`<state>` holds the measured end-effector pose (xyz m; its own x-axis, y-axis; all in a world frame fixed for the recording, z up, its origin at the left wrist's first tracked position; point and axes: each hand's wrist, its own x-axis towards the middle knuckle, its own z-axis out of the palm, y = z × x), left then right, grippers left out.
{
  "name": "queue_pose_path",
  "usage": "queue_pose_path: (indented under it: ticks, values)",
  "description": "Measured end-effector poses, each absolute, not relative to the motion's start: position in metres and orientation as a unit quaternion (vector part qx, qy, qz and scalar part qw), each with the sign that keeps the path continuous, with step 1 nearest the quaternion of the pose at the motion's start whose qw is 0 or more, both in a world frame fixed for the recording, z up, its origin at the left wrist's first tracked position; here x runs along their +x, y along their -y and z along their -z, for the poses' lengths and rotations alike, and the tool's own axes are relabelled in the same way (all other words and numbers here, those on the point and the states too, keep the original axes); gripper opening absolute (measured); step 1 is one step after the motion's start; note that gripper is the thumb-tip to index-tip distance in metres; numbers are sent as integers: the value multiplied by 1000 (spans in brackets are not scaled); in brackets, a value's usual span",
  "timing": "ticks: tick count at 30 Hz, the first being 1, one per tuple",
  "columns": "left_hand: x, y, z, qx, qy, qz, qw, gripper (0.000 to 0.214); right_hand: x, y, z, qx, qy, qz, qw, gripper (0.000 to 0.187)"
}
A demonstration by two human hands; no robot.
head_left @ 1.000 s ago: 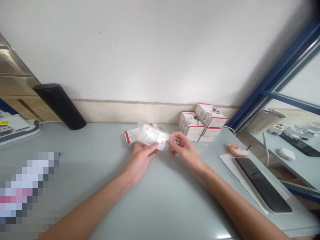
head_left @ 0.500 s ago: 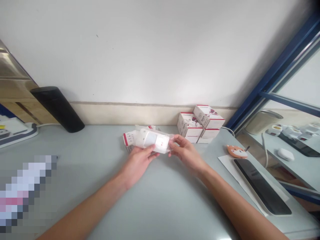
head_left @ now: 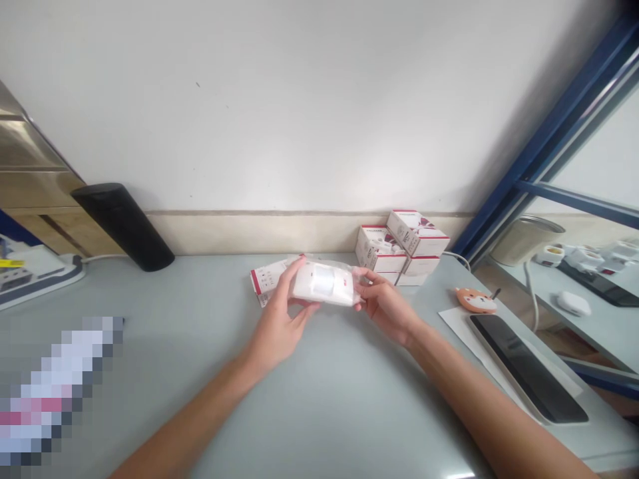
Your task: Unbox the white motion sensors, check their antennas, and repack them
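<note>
A small white plastic device in a clear bag [head_left: 323, 282] is held above the grey table [head_left: 210, 346] between both hands. My left hand [head_left: 279, 319] grips its left end, thumb below and fingers curled over the top. My right hand [head_left: 387, 304] pinches its right end. Just behind the device, a white and red box [head_left: 267, 280] lies on its side on the table.
A stack of white and red boxes [head_left: 402, 246] stands against the wall at the back right. A black cylinder [head_left: 122, 226] leans at the back left. A dark phone [head_left: 526, 376] on white paper and an orange animal-shaped item [head_left: 476, 300] lie to the right.
The bagged device has been turned level and lifted a little, with its white front facing me. My left fingers have moved over its top.
</note>
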<state>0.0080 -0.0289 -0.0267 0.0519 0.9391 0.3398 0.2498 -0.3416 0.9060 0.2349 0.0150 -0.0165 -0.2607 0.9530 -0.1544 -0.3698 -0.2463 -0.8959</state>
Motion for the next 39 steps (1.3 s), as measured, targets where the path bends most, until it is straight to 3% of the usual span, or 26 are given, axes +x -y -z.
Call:
queue_pose_path:
  ticks: [2, 5, 11, 13, 19, 25, 29, 36, 39]
  values:
    - [1, 26, 30, 676, -495, -499, 221, 53, 238, -16, 15, -386, 385, -693, 472, 36]
    - [-9, 21, 33, 716, -494, -482, 103, 48, 239, -18, 14, -396, 408, -663, 487, 31]
    - [-8, 23, 25, 798, -434, -416, 46, 31, 241, -21, 15, -409, 450, -636, 475, 32]
    - [-4, 25, 22, 782, -448, -424, 91, 30, 242, -22, 18, -411, 468, -629, 465, 32]
    - [1, 27, 23, 674, -528, -430, 286, 54, 239, -24, 28, -433, 542, -567, 444, 37]
    - [5, 33, 7, 535, -516, -384, 548, 73, 243, -22, 24, -444, 646, -480, 395, 41]
    - [3, 32, -1, 381, -424, -403, 716, 63, 245, -21, 19, -425, 668, -477, 381, 42]
    - [2, 30, 1, 276, -316, -482, 769, 21, 233, -19, 25, -448, 624, -447, 458, 47]
    - [4, 29, 1, 315, -371, -482, 729, 26, 230, -17, 24, -425, 618, -430, 502, 46]
